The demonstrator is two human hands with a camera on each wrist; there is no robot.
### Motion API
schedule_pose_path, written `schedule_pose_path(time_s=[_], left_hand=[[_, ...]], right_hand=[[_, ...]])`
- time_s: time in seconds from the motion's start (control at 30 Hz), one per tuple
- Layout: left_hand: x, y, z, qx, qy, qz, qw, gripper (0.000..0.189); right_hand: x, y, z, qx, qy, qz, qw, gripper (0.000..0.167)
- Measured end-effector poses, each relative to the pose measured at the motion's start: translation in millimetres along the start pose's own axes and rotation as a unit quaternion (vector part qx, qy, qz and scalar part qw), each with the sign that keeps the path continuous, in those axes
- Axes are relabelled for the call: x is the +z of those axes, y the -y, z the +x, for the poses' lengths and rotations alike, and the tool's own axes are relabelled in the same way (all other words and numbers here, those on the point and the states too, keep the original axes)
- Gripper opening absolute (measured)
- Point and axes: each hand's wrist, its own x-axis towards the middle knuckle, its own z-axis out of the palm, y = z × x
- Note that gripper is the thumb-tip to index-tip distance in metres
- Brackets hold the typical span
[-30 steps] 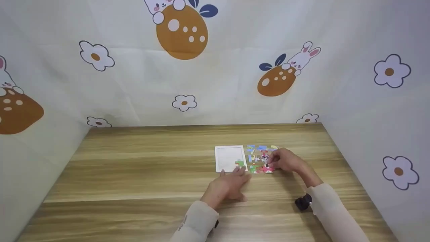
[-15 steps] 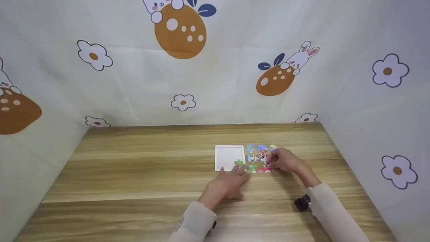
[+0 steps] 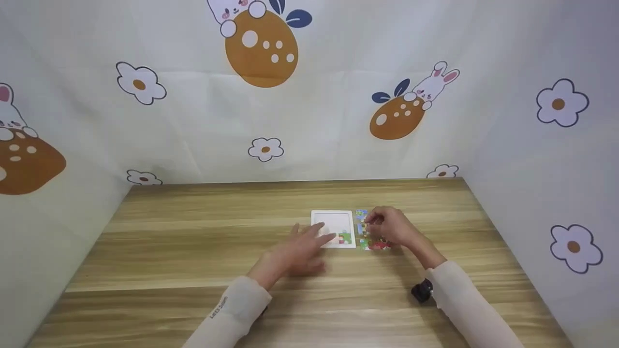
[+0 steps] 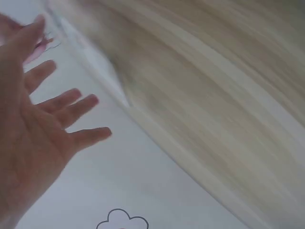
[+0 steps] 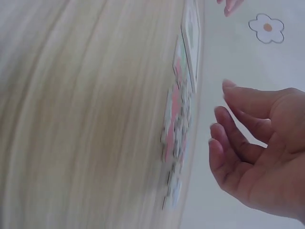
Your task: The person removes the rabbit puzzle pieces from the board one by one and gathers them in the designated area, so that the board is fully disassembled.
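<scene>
A shallow white puzzle tray (image 3: 332,212) lies on the table with a green and red patch of puzzle (image 3: 345,237) in its near right corner. My left hand (image 3: 295,251) is over the tray's near left side, fingers spread, slightly blurred. Its palm and straight fingers hold nothing in the left wrist view. Just right of the tray lie loose jigsaw pieces (image 3: 375,244), partly hidden by my right hand (image 3: 391,224). In the right wrist view that hand hovers apart from the pieces (image 5: 174,124), its fingers loosely bent and nothing between them.
The wood-grain table (image 3: 193,251) meets a pale curtain (image 3: 193,121) printed with flowers and rabbits at the back and both sides. A black wrist camera (image 3: 422,291) hangs under the right sleeve.
My left hand has moved left off the tray's near right corner, uncovering the patch there. My right hand has shifted left and away from me over the pieces.
</scene>
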Motion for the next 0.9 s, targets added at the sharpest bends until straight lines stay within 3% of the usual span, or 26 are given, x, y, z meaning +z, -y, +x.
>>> schedule_pose_path(time_s=[0.1, 0.2, 0.5, 0.67, 0.9], left_hand=[[3.3, 11.9, -3.4, 0.024, -0.011, 0.022, 0.9994, 0.068], [6.2, 20.8, -4.7, 0.036, -0.011, 0.033, 0.9987, 0.069], [14.0, 42.0, -7.5, 0.042, 0.002, 0.039, 0.9983, 0.070], [16.3, 47.4, -10.1, 0.033, 0.026, 0.028, 0.9987, 0.067], [13.7, 43.1, -9.7, 0.032, 0.035, 0.027, 0.9985, 0.068]], right_hand=[[8, 6, 4.0, -0.021, 0.000, 0.002, 0.9998, 0.012], [14, 11, 7.6, -0.009, 0.016, 0.001, 0.9998, 0.014], [29, 22, 18.1, -0.001, 0.066, -0.034, 0.9973, 0.019], [36, 26, 22.4, -0.014, 0.079, -0.051, 0.9955, 0.020], [40, 34, 25.2, -0.013, 0.083, -0.081, 0.9932, 0.018]])
